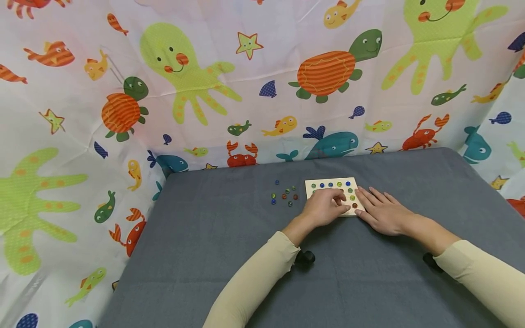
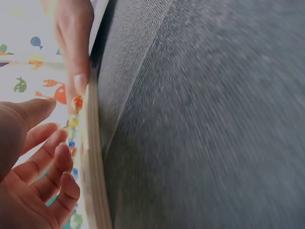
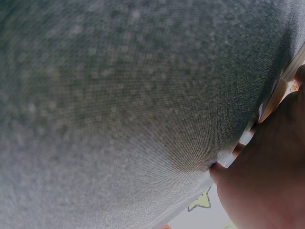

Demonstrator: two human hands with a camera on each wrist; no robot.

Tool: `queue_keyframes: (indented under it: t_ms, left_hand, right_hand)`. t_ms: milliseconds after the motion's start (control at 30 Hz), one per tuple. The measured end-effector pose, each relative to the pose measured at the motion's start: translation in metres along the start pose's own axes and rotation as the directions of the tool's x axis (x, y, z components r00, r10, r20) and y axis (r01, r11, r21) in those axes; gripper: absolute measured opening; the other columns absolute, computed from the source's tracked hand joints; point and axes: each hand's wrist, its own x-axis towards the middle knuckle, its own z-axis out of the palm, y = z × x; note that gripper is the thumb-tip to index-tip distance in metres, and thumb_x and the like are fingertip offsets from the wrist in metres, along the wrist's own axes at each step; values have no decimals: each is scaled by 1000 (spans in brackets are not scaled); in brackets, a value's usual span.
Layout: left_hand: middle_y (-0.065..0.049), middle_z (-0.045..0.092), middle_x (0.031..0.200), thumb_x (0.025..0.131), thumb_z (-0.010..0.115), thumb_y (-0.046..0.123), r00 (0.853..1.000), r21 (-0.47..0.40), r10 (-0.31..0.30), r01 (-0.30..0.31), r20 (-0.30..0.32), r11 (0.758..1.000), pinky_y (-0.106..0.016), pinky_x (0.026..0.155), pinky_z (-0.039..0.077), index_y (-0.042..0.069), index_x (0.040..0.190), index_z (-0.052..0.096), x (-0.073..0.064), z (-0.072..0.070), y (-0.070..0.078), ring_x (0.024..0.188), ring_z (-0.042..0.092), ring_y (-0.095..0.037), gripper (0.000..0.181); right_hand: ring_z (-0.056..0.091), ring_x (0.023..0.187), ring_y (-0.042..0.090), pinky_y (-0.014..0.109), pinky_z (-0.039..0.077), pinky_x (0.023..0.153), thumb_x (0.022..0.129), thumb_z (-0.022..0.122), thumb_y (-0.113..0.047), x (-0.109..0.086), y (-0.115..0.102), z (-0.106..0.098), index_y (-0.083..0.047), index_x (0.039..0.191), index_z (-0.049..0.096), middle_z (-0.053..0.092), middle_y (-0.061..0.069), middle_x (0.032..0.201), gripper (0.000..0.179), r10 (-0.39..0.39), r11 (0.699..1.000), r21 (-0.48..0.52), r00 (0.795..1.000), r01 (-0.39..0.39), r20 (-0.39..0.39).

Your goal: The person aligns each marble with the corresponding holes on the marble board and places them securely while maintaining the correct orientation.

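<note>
A pale wooden board (image 1: 334,180) with rows of coloured glass marbles (image 1: 330,185) set on it lies on the grey cloth. My left hand (image 1: 321,208) is over the board and hides part of its rows. In the left wrist view, the thumb and loosely bent fingers (image 2: 45,164) stand apart, and no marble shows between them. With its fingers straight, my right hand (image 1: 385,215) rests flat against the board's right edge. The right wrist view catches only part of that hand (image 3: 267,176) beside the board's edge (image 3: 276,98).
Several loose marbles (image 1: 284,196) lie scattered on the cloth left of the board. The grey tabletop (image 1: 205,237) stretches out on both sides. A curtain (image 1: 262,105) printed with sea animals hangs behind the table and along its sides.
</note>
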Motion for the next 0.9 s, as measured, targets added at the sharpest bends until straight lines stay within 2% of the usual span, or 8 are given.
queue_keyframes:
  t_ms: [300,500,733,900]
  left_hand:
    - [12,65,91,97,72,34,1000,-60,18,-20,-20,998,-17,63,42,18,111,75,-24,-20,-16,73,54,-2,21]
    - [8,68,100,97,72,35,1000,-63,-9,8,-29,998,-21,56,41,17,115,74,-37,-30,-30,65,51,-5,26]
    - [2,69,101,97,73,35,999,-43,-19,17,-48,999,-21,62,43,15,116,74,-50,-40,-46,73,54,-4,28]
    - [4,69,101,95,75,35,995,-42,-54,51,-82,998,-23,65,45,15,113,75,-56,-45,-57,76,56,-5,27]
  right_hand:
    - [17,151,51,72,12,115,109,39,-48,0,-4,-3,1,160,24,20,24,167,73,13,1000,-22,1000,-13,16]
    - [16,151,51,71,12,115,109,36,-51,1,-4,-4,0,161,22,19,24,167,74,10,999,-32,999,-9,30]
    - [14,152,50,71,10,115,110,36,-50,1,-1,-4,-1,162,20,17,23,168,73,10,1000,-18,999,-9,34]
    - [15,151,51,71,11,115,110,36,-51,2,0,-5,-1,162,21,18,23,168,73,3,1000,-27,1000,-3,31]
